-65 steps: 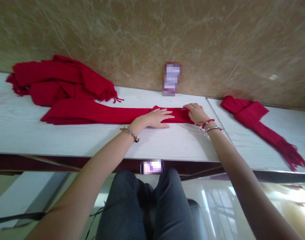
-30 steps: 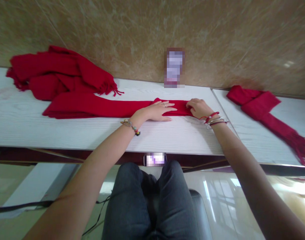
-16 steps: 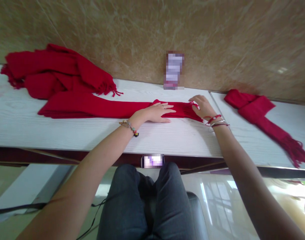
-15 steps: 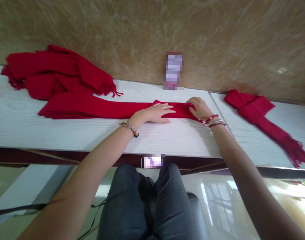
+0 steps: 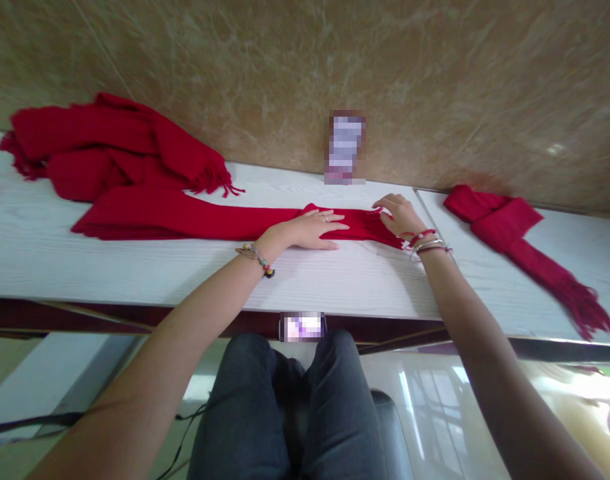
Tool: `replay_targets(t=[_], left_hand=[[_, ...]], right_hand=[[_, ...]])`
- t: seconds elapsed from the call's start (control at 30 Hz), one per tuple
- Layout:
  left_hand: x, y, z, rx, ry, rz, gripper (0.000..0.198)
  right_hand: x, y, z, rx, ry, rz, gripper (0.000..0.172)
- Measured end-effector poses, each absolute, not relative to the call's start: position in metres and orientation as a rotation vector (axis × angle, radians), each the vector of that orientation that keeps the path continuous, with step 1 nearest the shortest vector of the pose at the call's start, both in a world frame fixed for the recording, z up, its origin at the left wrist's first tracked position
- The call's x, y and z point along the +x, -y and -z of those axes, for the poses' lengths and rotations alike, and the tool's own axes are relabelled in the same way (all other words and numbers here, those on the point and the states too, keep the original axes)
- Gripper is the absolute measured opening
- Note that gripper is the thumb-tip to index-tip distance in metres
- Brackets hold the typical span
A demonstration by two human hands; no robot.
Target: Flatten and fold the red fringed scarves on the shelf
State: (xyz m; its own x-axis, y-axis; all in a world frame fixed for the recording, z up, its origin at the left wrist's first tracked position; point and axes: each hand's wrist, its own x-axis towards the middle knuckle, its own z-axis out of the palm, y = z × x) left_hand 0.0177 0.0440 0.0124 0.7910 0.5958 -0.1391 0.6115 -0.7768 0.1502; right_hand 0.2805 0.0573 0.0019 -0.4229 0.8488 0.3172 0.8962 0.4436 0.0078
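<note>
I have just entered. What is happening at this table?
A seated person is handling a long red scarf stretched along the white table. The left hand lies flat on it, while the right hand is at its fringed end; whether those fingers pinch the fringe is unclear. A rumpled red heap lies at the left, and another fringed red scarf lies folded over at the right.
</note>
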Motion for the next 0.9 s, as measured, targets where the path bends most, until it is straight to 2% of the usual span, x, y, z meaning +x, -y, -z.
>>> replay_targets(t=[0.13,0.3,0.4,0.53,0.77,0.9], left_hand=[[0.018,-0.044,-0.013,2.772,-0.97,0.149,0.06],[0.017,-0.044,-0.013,2.78,-0.95,0.125,0.06],[0.017,-0.045,-0.012,2.788,-0.938,0.115,0.061],[0.017,-0.045,-0.012,2.778,-0.971,0.139,0.062],[0.016,-0.046,-0.01,2.798,-0.954,0.114,0.061],[0.016,-0.046,-0.009,2.81,-0.936,0.108,0.061]], right_hand=[[0.27,-0.061,0.0,-1.655,2.559,0.239,0.036],[0.305,-0.06,-0.001,-1.967,2.358,0.324,0.034],[0.3,-0.057,-0.003,-1.818,2.258,0.316,0.039],[0.267,-0.056,0.002,-1.505,2.464,0.184,0.045],[0.294,-0.06,0.007,-1.8,2.351,0.199,0.042],[0.294,-0.059,0.005,-1.626,2.321,0.208,0.047]])
